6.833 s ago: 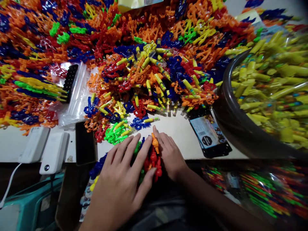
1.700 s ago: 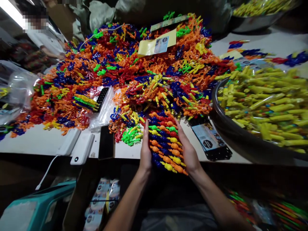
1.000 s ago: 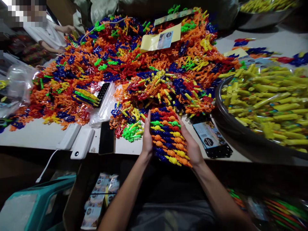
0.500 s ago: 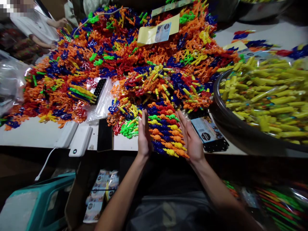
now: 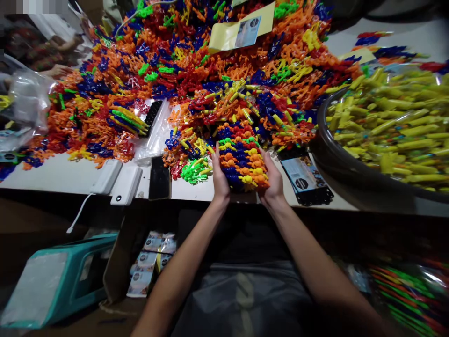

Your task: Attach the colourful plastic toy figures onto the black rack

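A tidy stack of coloured plastic toy figures (orange, blue, yellow, green, red) rests on the white table near its front edge. My left hand presses flat against the stack's left side. My right hand presses against its right side, so the stack is squeezed between both palms. Just behind it lies a huge loose heap of the same figures, mixed with small yellow tubes.
A dark bowl of yellow tubes stands at the right. A black-backed card lies right of the stack. A black phone and two white power banks lie to the left. Another person's arm shows at far left. A teal case sits below the table.
The figures were a loose bunch under my hands; now they form an aligned stack. Over the last second my palms closed in on its sides and the stack moved away from me.
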Tool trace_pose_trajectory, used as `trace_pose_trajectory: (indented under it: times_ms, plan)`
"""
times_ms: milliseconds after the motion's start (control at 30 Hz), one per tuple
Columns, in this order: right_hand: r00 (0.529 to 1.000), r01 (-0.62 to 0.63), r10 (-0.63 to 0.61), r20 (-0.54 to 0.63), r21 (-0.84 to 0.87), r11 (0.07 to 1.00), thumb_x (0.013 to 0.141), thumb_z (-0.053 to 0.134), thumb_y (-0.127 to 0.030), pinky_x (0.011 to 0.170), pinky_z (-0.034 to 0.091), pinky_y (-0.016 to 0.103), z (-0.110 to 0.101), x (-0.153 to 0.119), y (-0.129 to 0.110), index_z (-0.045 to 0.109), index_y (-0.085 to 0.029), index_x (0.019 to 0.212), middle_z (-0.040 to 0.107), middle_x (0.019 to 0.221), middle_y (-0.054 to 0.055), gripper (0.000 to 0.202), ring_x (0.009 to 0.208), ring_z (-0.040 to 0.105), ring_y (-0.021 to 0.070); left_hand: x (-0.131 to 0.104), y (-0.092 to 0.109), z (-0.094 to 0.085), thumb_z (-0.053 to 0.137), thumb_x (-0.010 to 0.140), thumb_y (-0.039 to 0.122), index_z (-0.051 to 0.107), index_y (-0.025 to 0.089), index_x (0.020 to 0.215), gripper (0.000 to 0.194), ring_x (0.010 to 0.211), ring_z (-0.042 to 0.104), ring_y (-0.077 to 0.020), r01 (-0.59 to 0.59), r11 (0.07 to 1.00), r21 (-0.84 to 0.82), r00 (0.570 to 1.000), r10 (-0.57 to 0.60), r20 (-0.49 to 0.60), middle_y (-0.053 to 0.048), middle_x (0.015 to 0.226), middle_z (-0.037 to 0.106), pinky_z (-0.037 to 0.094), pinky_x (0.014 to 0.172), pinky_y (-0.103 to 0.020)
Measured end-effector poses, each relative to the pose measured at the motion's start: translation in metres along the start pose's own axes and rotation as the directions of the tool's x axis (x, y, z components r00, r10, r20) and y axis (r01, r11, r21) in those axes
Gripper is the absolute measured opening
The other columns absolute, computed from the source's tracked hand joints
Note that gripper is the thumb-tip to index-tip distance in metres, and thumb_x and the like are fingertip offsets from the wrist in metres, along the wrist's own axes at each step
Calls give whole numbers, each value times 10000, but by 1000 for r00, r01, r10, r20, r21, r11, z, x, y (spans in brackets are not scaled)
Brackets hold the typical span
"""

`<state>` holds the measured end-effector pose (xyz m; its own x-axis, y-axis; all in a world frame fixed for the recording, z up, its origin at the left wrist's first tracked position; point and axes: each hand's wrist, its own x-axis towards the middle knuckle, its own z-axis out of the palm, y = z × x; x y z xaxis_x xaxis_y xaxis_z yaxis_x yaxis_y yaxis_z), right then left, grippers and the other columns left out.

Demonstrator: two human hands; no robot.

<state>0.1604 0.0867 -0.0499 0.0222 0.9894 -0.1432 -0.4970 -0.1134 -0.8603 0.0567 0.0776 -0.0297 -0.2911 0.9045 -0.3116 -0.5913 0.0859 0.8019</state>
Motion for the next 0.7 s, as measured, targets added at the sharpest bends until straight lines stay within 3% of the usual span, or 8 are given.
trace_pose_trajectory:
  times_ms: [100, 300, 400, 467, 500, 600, 667, 700]
  plan:
    - [1000, 16, -16, -8, -6, 1000, 920, 603, -691, 1231, 480, 603, 1, 1, 3, 704, -335, 1282, 712, 1451, -2, 517, 1558, 469, 302, 2, -6, -2, 233, 1146, 523, 499, 362, 1606, 555, 1579, 439, -195, -98, 995, -36, 993, 100, 58, 94, 1647, 536, 330, 1327, -374]
    - [1000, 24, -24, -11, 2, 1000, 942, 554, -637, 1196, 511, 597, 3, 1, 5, 711, -310, 1253, 723, 1424, 24, 478, 1517, 520, 299, 5, -11, -5, 162, 1143, 533, 513, 314, 1600, 616, 1560, 471, -204, -174, 985, 9, 982, 173, 80, 36, 1629, 570, 364, 1300, -381]
    - [998, 30, -33, -53, -61, 998, 940, 532, -626, 1146, 545, 556, -6, -7, 2, 690, -292, 1287, 738, 1385, 48, 507, 1421, 612, 291, -6, -7, -20, 165, 1151, 504, 545, 306, 1565, 595, 1579, 437, -187, -227, 966, 124, 973, 220, 67, 11, 1660, 535, 379, 1274, -353]
    - [989, 53, -78, -122, -198, 979, 921, 536, -629, 1108, 556, 511, -17, -18, 3, 687, -259, 1279, 739, 1363, 69, 537, 1325, 672, 282, -19, -5, -38, 242, 1148, 505, 561, 299, 1535, 542, 1522, 516, -218, -251, 938, 238, 968, 243, 64, -38, 1633, 562, 456, 1210, -381]
    - [975, 68, -129, -179, -313, 947, 890, 562, -618, 1073, 566, 483, -23, -25, 3, 693, -237, 1247, 748, 1323, 80, 539, 1255, 702, 275, -26, -4, -48, 315, 1138, 502, 573, 290, 1513, 502, 1455, 582, -240, -262, 916, 304, 965, 254, 69, -69, 1595, 591, 506, 1156, -399]
    - [964, 73, -172, -202, -419, 905, 738, 729, -524, 1026, 538, 472, -41, -45, 7, 708, -190, 1132, 762, 1179, 103, 517, 1127, 700, 293, -48, -8, -74, 513, 1080, 429, 655, 240, 1346, 355, 1299, 656, -275, -318, 795, 517, 946, 302, 118, -122, 1415, 672, 556, 1070, -436]
    - [969, 99, -204, -140, -536, 839, 702, 730, -481, 967, 523, 466, -49, -56, 10, 711, -200, 983, 759, 1015, 92, 398, 1010, 686, 296, -60, -12, -83, 621, 1014, 338, 693, 220, 1190, 224, 1250, 640, -294, -358, 666, 654, 928, 329, 173, -120, 1260, 700, 512, 1120, -492]
    - [970, 132, -236, -63, -678, 723, 733, 673, -489, 903, 521, 457, -52, -60, 11, 693, -221, 933, 741, 931, 78, 335, 936, 675, 292, -63, -15, -84, 656, 979, 293, 695, 216, 1130, 174, 1223, 630, -306, -372, 593, 714, 920, 336, 201, -115, 1187, 703, 483, 1143, -527]
